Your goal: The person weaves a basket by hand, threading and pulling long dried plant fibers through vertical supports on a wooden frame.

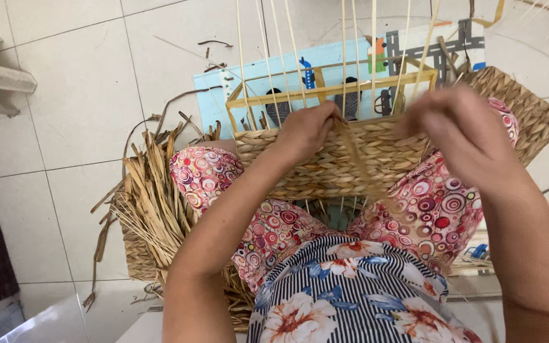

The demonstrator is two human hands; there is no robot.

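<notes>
both grips: l hand (309,130) & r hand (459,136) on half-woven basket (357,159)

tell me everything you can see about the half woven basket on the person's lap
The half-woven basket rests on the person's lap, across knees in red patterned trousers. Its lower wall is tightly braided from tan dried plant strands in horizontal rows. Above the weave, thin pale upright stakes rise bare, tied into a rectangular frame of flat yellowish strips. The left hand grips the top edge of the weave, holding a loose strand; the right hand, blurred, is at the edge further right. It looks unfinished.
</notes>
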